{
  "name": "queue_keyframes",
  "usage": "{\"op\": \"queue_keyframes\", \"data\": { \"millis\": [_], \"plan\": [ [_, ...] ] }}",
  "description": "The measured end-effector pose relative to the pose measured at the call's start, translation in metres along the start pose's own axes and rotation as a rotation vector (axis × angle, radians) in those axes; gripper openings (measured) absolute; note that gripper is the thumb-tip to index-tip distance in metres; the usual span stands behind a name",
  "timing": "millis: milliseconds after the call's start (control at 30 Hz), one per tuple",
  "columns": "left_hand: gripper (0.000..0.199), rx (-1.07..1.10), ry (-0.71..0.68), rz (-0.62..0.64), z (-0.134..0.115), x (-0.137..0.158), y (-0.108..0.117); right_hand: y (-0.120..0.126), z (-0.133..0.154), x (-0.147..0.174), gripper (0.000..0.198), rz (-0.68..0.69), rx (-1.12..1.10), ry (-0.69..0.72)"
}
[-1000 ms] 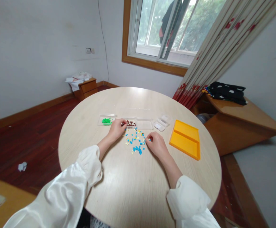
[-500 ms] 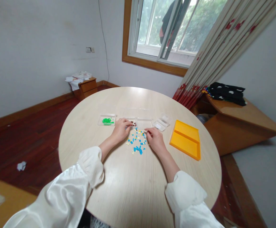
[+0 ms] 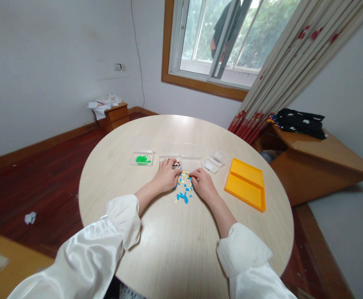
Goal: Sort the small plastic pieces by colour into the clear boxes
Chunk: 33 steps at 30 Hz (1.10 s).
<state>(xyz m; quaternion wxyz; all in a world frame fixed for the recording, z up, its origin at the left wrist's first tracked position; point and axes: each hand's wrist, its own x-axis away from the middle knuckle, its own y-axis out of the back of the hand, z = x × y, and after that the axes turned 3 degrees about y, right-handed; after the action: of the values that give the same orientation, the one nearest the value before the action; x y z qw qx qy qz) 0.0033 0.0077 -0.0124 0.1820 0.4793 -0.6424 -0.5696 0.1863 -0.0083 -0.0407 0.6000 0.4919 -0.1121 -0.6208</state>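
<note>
My left hand (image 3: 166, 176) and right hand (image 3: 201, 182), both partly curled, flank small blue and yellow pieces (image 3: 182, 197) scattered on the worktop (image 3: 181, 253); whether either grips one, I cannot tell.

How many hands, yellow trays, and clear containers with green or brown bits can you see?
Left hand and right hand: 2
Yellow tray: 1
Clear green-bit container: 1
Clear brown-bit container: 1
Total: 5

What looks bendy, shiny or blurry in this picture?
Head view: the wooden furniture at right looks stretched, probably by the lens; head view: the table shines palely at its far edge; head view: the blue pieces look slightly soft.
</note>
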Motion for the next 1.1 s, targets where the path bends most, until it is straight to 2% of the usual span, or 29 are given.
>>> {"op": "queue_keyframes", "data": {
  "millis": [167, 500, 833, 1100],
  "plan": [
    [0.03, -0.023, -0.009, 0.012, 0.0002, -0.0001, 0.0007, 0.0027, 0.0011, -0.0002, 0.023, -0.012, 0.005, 0.015],
    [0.015, 0.118, 0.024, -0.001, 0.0022, -0.0018, -0.0025, 0.0018, -0.0004, 0.0007, 0.024, 0.036, -0.013, -0.014],
    [0.013, 0.134, 0.039, 0.018, 0.0008, -0.0021, -0.0048, 0.0056, 0.0017, 0.0001, 0.018, 0.097, 0.008, 0.003],
    [0.013, 0.286, 0.06, -0.167, 0.0063, -0.0036, -0.0013, 0.0039, 0.0, 0.0008, 0.021, 0.117, -0.017, 0.037]
  ]
}}
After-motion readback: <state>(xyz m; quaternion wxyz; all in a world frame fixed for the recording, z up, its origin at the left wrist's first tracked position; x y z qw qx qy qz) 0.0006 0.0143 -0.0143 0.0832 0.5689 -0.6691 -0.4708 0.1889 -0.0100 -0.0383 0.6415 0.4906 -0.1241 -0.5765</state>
